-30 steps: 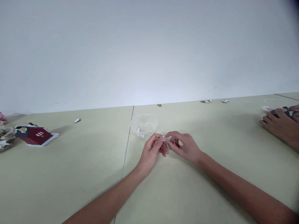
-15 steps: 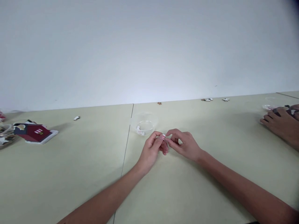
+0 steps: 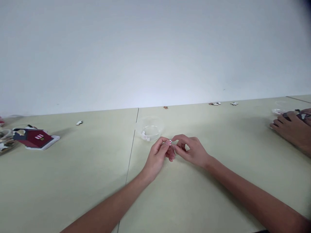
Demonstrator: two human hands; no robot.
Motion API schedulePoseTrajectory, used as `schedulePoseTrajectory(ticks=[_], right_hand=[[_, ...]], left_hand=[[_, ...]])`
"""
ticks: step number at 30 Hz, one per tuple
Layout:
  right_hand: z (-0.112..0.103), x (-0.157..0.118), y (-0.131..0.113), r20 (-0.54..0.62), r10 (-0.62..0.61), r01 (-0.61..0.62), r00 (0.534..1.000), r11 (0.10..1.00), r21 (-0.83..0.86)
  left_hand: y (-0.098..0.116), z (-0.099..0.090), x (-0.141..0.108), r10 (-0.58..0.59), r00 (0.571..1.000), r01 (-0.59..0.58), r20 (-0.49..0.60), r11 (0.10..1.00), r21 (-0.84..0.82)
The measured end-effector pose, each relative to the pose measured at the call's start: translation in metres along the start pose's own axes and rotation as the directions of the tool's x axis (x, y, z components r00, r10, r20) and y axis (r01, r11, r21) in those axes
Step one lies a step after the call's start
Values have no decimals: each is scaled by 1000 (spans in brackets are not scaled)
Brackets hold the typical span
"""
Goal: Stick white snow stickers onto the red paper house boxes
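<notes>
Over the middle of the table, my left hand (image 3: 157,155) pinches a small white-and-red piece (image 3: 170,142) between thumb and forefinger. From the other side, my right hand (image 3: 190,149) has its thumb and forefinger tips closed in on the same piece, its other fingers curled. Most of the piece is covered by fingertips, so its exact kind is hidden. Just behind my left hand stands a clear round plastic bowl (image 3: 159,124), with a few small white pieces with red marks (image 3: 145,136) along its left side.
A small dark-red model house (image 3: 34,139) on a white base stands at the left, beside a clear container (image 3: 8,142) of bits. Small loose pieces (image 3: 215,103) lie along the wall, another piece (image 3: 79,123) at left. At far right is another person's hand (image 3: 291,127).
The small piece has turned slightly between my fingers, showing more of its red-marked face. Both hands have stayed almost in place.
</notes>
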State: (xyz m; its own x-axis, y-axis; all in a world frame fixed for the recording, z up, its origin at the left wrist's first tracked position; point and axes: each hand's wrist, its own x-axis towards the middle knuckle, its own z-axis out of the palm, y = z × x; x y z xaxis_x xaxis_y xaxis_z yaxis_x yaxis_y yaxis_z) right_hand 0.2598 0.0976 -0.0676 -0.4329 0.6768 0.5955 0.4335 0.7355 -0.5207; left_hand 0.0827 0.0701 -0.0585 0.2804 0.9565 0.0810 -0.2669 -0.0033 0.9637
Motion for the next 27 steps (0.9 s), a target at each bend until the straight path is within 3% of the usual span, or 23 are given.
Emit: schedulePoseTrajectory(ticks=[27], right_hand=[[0,2,-3,-27,9,-9,1000,1000,-17]], left_hand=[[1,1,1,29,999,-27,-24,997,67]])
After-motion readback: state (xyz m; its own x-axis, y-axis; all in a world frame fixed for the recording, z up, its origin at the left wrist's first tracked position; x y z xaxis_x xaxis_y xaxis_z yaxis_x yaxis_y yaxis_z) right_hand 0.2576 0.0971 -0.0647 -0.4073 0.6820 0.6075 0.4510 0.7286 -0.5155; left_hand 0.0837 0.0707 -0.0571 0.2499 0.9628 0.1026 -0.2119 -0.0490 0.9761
